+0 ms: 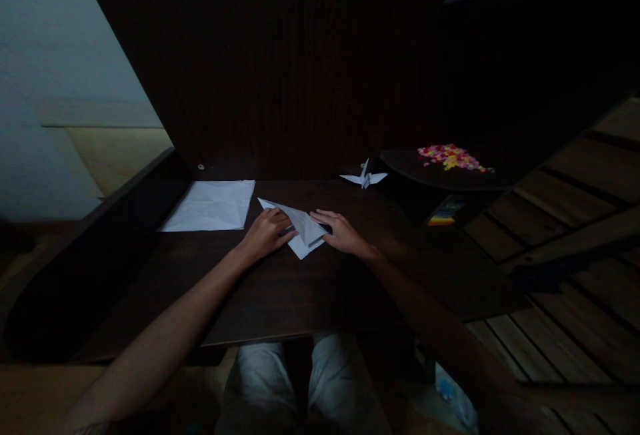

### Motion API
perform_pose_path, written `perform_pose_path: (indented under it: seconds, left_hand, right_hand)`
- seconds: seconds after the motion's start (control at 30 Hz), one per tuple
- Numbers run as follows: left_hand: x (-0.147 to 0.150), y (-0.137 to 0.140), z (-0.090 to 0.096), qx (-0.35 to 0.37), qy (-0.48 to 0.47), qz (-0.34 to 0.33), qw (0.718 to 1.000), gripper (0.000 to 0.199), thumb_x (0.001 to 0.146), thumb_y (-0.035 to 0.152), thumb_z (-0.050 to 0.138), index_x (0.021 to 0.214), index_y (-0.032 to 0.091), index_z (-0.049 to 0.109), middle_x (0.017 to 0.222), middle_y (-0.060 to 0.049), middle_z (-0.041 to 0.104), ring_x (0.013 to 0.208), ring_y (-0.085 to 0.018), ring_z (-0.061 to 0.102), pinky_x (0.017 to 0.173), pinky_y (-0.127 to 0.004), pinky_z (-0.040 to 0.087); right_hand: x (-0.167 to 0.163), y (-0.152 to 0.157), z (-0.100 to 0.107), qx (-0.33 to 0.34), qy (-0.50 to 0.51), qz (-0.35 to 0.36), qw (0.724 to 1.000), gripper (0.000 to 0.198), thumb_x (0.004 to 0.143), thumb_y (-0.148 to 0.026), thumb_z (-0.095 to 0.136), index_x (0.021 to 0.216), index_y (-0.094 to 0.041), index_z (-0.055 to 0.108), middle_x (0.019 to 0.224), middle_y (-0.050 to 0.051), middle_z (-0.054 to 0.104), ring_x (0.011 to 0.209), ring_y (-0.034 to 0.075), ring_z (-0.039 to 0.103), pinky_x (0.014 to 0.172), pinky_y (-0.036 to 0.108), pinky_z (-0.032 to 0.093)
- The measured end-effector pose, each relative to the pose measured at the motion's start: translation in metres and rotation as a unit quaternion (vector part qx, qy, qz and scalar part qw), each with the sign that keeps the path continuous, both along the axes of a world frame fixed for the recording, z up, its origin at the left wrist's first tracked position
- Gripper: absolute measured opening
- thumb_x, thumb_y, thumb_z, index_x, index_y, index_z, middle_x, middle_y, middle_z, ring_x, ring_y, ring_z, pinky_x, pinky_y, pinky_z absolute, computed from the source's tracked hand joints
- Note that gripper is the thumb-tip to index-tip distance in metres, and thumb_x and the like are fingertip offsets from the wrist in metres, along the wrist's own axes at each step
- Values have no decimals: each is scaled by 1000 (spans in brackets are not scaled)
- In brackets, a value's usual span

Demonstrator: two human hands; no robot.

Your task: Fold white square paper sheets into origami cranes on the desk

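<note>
Folded paper (304, 223) between left grip (270, 229) and right grip (344, 232), both grasping its sides

No text, label or number is legible.

On the dark desk (300, 301), folded paper (306, 227) sits between the left hand (269, 229) and right hand (343, 231). White paper (213, 205) lies beyond and left of the left hand. Beyond the right hand rests a crane (367, 179); farther right, a shelf (400, 163) bears colourful bits (450, 157).
</note>
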State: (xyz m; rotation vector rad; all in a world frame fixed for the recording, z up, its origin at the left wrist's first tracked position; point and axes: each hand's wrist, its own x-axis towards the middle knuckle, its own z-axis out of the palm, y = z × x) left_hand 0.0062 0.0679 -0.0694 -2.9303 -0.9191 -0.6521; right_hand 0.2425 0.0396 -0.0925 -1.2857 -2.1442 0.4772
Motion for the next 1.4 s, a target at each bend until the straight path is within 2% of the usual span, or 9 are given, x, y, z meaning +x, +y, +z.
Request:
perform_pose_path:
  seconds: [0.2, 0.4, 0.53, 0.73, 0.9, 0.97, 1.1, 1.23, 1.4]
  left_hand:
    - [-9, 7, 1, 48, -105, 119, 986, 35, 85, 37, 54, 114, 19, 60, 115, -13, 53, 105, -28, 47, 90, -46, 41]
    - [-10, 9, -2, 16, -146, 160, 976, 48, 81, 36, 58, 127, 23, 51, 147, -12, 24, 132, -35, 26, 103, -56, 30]
    - [-11, 17, -8, -75, -210, 166, 961, 66, 74, 33, 66, 134, 22, 43, 154, -11, 8, 138, -38, 18, 108, -54, 28]
    - [-5, 19, -12, -115, -320, 112, 934, 95, 64, 25, 75, 144, 29, 25, 156, -9, 8, 141, -34, 13, 112, -51, 23]
    - [6, 9, -8, -209, -426, 40, 879, 119, 64, 31, 76, 146, 32, -10, 156, -15, 1, 123, -31, 48, 88, -40, 51]
    - [8, 6, -7, -273, -430, 17, 860, 118, 67, 30, 73, 145, 33, -16, 153, -19, 16, 103, -24, 61, 78, -35, 55]
    - [10, 6, -10, -314, -405, 48, 858, 107, 68, 28, 71, 148, 21, 1, 131, -18, 53, 97, -22, 64, 84, -37, 52]
    - [11, 7, -12, -281, -359, 123, 882, 77, 67, 30, 71, 134, 15, 37, 118, -13, 62, 101, -24, 63, 88, -37, 51]
    - [12, 4, -9, -236, -253, 188, 919, 47, 67, 27, 67, 110, 11, 58, 104, -11, 67, 94, -26, 64, 82, -35, 51]
  right_hand:
    - [-2, -2, 5, -16, 51, -16, 998, 65, 75, -19, 65, 136, -23, 43, 122, 9, 62, 120, 25, 48, 103, 47, 35]
    - [-2, -3, 5, 5, 66, -30, 997, 48, 72, -23, 68, 118, -18, 57, 114, 10, 60, 106, 23, 55, 95, 39, 42]
    - [-3, -1, 3, 14, 89, -18, 996, 42, 71, -20, 68, 111, -19, 55, 108, 7, 60, 100, 21, 57, 89, 37, 45]
    - [-5, -1, 2, 1, 117, -5, 993, 56, 70, -16, 68, 121, -21, 47, 120, 9, 56, 91, 17, 60, 83, 34, 49]
    - [-4, -2, 4, -10, 87, -38, 995, 53, 71, -22, 69, 120, -17, 49, 114, 11, 60, 96, 22, 59, 87, 38, 48]
    - [-3, -2, 4, -21, 75, -56, 995, 52, 71, -25, 70, 119, -17, 51, 111, 11, 61, 100, 24, 58, 90, 41, 46]
    - [-4, -2, 4, -22, 90, -40, 995, 53, 72, -27, 69, 121, -19, 51, 115, 10, 61, 106, 23, 57, 93, 39, 44]
    - [-5, -1, 4, -10, 97, -26, 995, 53, 72, -25, 69, 121, -20, 51, 113, 8, 61, 104, 21, 58, 92, 36, 44]
    - [-4, 0, 3, -3, 57, -56, 997, 43, 71, -27, 70, 111, -19, 58, 103, 7, 63, 97, 21, 58, 87, 35, 45]
